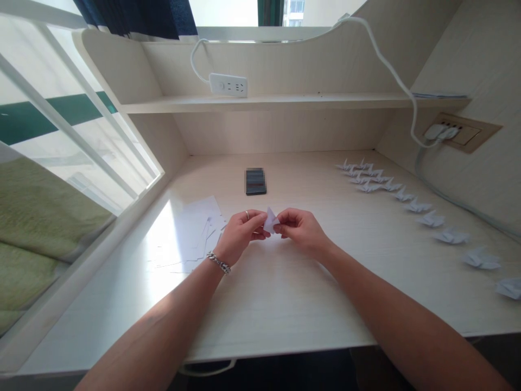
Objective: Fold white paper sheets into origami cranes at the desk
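Note:
A small folded white paper piece is pinched between both my hands just above the pale wooden desk. My left hand, with a ring and a chain bracelet, grips its left side with closed fingers. My right hand pinches its right side. A loose stack of white paper sheets lies on the desk just left of my left hand.
A row of several folded white paper cranes curves along the right of the desk. A dark phone lies behind my hands. A power strip sits on the shelf; its cable runs to a wall socket. Window railing stands at left.

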